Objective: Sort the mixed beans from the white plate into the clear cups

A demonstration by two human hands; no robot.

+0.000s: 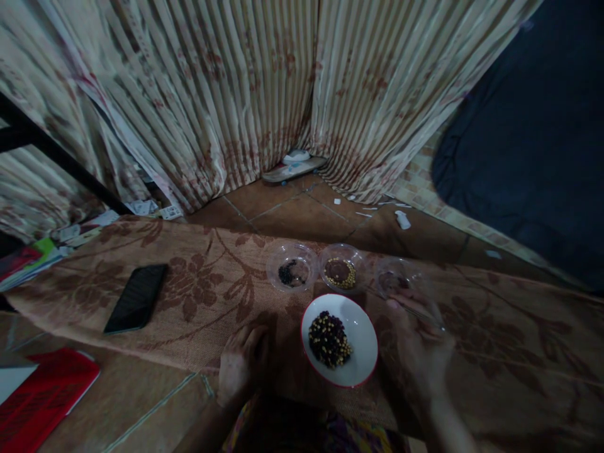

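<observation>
A white bowl with a red rim (364, 343) stands on the patterned cloth, with mixed dark and yellow beans or grains (329, 340) in its left half. Behind it are three clear plastic cups. The left cup (306, 257) has dark grains, and the middle cup (356, 257) has yellow ones. Over the right cup (401, 267), my right hand (422, 346) is closed on a thin, shiny stick-like tool (418, 313); blur hides its exact kind. Left of the bowl, my left hand (243, 362) rests on the cloth with its fingers curled in, holding nothing visible.
A dark phone (136, 299) lies on the cloth (198, 327) at left. Papers (89, 226) and a red packet (51, 396) are at the left side. Striped curtains (264, 82) hang behind, with a slipper (295, 168) and white scraps (402, 219) on the tiled floor.
</observation>
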